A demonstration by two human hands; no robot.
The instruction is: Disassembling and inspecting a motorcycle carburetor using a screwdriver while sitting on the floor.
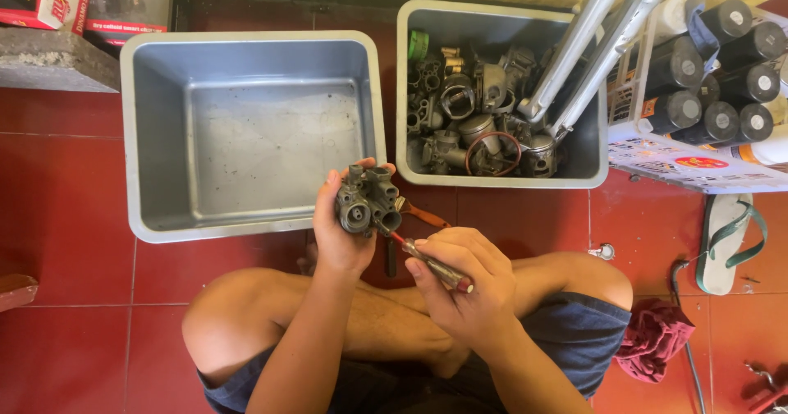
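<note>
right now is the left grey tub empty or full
Empty. The left tub shows only its bare, scuffed grey floor, while the right tub holds a pile of metal engine parts and two silver tubes.

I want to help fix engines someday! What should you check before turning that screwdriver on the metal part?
1. Metal engine part held firmly: ok, the left hand wraps around it.
2. Screwdriver gripped: ok, the right hand closes around its handle.
3. Tip seated in a screw: cannot tell, the tip meets the part's underside but the contact is hidden.
4. Somewhere to put loose pieces: ok, the grey tub sits just in front.
5. Fingers away from the tip: cannot tell, the left thumb lies close to it.
</note>
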